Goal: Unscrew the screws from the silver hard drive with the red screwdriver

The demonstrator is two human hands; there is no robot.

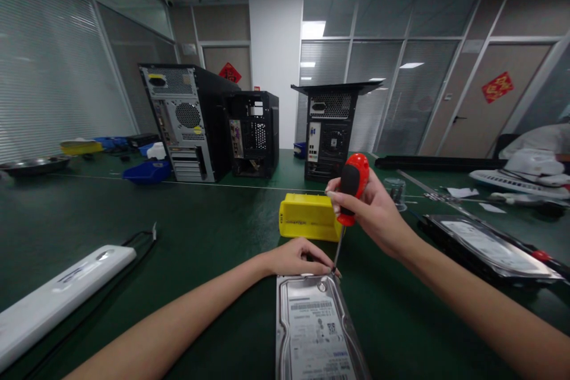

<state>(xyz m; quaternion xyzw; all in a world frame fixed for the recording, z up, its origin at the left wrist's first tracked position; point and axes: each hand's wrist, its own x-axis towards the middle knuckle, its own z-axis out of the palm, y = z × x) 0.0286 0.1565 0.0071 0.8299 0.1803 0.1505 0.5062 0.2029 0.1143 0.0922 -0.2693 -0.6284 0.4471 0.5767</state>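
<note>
computer cases (211, 119), a hard drive (314, 326) and screwdriver (351, 187) show a workshop.

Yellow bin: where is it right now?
The yellow bin sits just right of centre in the head view, on the green table, beyond the left hand and the hard drive.

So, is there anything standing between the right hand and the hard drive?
Only the screwdriver in the right hand, pointing down at the far end of the hard drive, beside the left hand. Nothing else visible stands between.
</note>
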